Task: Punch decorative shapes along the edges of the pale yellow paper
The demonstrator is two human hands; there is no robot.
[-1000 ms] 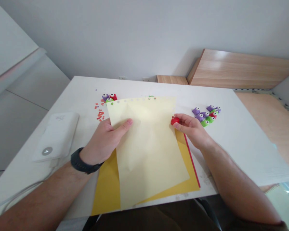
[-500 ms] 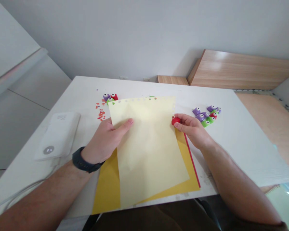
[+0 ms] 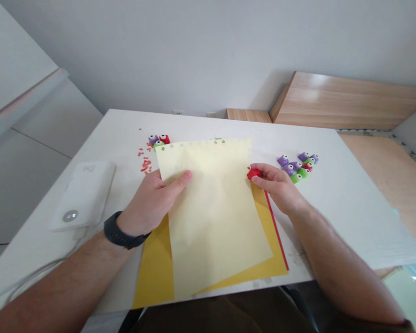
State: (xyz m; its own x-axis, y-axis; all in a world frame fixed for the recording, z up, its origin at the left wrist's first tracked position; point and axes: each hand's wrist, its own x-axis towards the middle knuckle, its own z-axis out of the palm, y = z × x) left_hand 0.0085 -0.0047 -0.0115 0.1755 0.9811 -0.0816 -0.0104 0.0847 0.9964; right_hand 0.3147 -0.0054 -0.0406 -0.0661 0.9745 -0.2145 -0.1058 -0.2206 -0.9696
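White worktop point(image 3: 336, 208) carries, at its near edge, a yellow sheet point(image 3: 156, 268). Over this is a pale paper point(image 3: 215, 217); the left hand point(image 3: 156, 199) has its grip closed on the paper's left side, thumb above. The grip of the right hand point(image 3: 277, 184) is closed around a red punch point(image 3: 253, 174) at the right edge. Farther lie colourful punches point(image 3: 302, 173), then stands a grey wall point(image 3: 208, 51).

Left hand point(image 3: 154, 201): fingers hidden behind the cream sheet point(image 3: 215, 208), which also covers much of the yellow sheet point(image 3: 154, 273) at the near edge of the counter point(image 3: 346, 199). Orange-red scraps point(image 3: 146, 165) toward the far-left corner: shapes too small to tell. Cable point(image 3: 60, 261): cut off at left.
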